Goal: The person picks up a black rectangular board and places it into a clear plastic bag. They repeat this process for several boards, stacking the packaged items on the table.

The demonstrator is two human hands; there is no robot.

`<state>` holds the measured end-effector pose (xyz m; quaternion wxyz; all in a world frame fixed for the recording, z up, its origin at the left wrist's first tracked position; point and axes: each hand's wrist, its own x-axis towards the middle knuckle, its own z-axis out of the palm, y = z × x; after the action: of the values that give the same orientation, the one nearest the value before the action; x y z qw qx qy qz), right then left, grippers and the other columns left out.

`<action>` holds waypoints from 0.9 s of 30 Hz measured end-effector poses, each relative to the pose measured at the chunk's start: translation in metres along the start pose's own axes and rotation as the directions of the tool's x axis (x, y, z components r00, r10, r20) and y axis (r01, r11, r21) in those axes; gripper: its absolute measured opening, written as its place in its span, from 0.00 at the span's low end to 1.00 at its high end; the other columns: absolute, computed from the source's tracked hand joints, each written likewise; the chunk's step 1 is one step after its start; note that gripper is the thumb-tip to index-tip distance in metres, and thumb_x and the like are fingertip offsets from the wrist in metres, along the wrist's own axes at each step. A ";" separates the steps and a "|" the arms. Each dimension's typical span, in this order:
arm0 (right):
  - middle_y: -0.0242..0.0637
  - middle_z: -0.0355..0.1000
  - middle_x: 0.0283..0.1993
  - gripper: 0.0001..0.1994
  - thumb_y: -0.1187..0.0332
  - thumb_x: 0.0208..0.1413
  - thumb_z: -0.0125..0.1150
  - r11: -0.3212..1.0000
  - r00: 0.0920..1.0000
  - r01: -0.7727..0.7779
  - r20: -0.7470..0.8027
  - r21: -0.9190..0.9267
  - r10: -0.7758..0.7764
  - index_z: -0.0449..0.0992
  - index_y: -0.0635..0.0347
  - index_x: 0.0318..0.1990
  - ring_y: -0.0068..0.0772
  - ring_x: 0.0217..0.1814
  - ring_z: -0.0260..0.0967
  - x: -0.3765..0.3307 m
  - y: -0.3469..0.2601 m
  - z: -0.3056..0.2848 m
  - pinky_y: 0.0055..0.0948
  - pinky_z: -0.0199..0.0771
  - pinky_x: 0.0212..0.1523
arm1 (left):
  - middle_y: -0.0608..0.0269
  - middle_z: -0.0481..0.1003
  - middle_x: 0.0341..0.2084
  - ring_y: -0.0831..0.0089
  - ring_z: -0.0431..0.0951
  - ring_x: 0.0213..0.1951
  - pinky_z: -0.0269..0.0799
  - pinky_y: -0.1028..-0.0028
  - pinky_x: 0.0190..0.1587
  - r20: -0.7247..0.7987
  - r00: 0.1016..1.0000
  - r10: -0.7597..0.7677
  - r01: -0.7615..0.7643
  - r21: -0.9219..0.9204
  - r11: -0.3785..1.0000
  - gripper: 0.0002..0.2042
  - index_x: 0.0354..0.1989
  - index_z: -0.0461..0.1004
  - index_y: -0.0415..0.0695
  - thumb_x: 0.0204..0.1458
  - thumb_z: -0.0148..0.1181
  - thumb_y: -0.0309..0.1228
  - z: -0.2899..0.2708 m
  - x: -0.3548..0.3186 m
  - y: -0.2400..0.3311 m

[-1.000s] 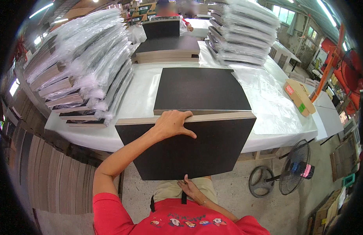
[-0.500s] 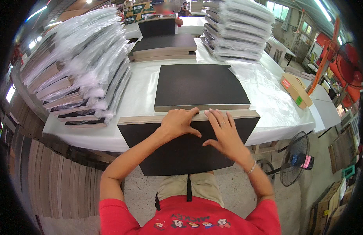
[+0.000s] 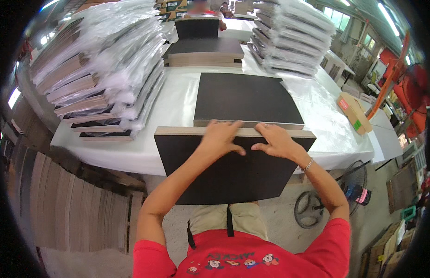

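A thin stack of black boards [image 3: 233,178] with pale brown edges stands on its long side in front of me, at the table's near edge. My left hand [image 3: 220,139] grips the upper edge, its fingers over the far side and its thumb against the black face. Close by on the same edge, my right hand [image 3: 281,142] curls its fingers over the top, thumb also on the near face. Just beyond the upright boards lies a flat black board stack [image 3: 247,98]. My fingertips are partly hidden behind the top edge.
Plastic-wrapped boards [image 3: 108,69] pile high on the left, with another wrapped pile [image 3: 296,41] at back right. More black boards [image 3: 205,51] lie farther back on the white-covered table [image 3: 178,102]. A cardboard box [image 3: 353,113] sits rightward; a fan [image 3: 354,185] stands below. Brown boards [image 3: 80,204] line the lower left.
My right hand has lowered its raised fingers onto the top edge and settled there. The left hand stays on the boards, slightly shifted. The whole view has moved a little.
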<state>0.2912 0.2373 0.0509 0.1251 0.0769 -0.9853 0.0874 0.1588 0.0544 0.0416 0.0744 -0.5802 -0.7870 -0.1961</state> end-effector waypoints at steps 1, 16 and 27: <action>0.50 0.68 0.36 0.25 0.51 0.47 0.60 0.999 0.999 -0.044 0.026 0.005 0.044 0.63 0.64 0.42 0.56 0.41 0.66 -0.002 0.001 0.000 0.45 0.64 0.40 | 0.52 0.74 0.37 0.55 0.73 0.45 0.62 0.59 0.51 -0.006 0.997 -0.077 0.077 0.061 0.995 0.44 0.56 0.63 0.49 0.28 0.67 0.58 -0.012 -0.015 -0.005; 0.47 0.68 0.35 0.25 0.48 0.48 0.59 0.993 0.991 -0.118 -0.071 -0.030 0.116 0.64 0.63 0.39 0.52 0.38 0.67 -0.034 -0.032 -0.013 0.44 0.65 0.39 | 0.46 0.68 0.46 0.58 0.69 0.48 0.62 0.61 0.52 -0.276 0.410 -0.869 0.411 -0.795 0.446 0.34 0.53 0.63 0.32 0.47 0.58 0.49 0.117 -0.207 -0.082; 0.45 0.69 0.34 0.26 0.55 0.41 0.69 0.799 0.849 -0.391 -0.156 0.456 0.505 0.68 0.64 0.42 0.38 0.38 0.67 -0.104 -0.047 -0.079 0.31 0.64 0.42 | 0.57 0.76 0.28 0.68 0.74 0.32 0.69 0.71 0.39 -0.527 0.537 -0.658 0.236 -0.655 0.718 0.22 0.37 0.72 0.31 0.32 0.69 0.32 -0.064 -0.125 0.000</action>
<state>0.4169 0.2203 0.1062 0.2145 -0.1488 -0.9080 0.3277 0.1908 -0.0819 0.0572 0.1714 -0.2157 -0.7317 -0.6234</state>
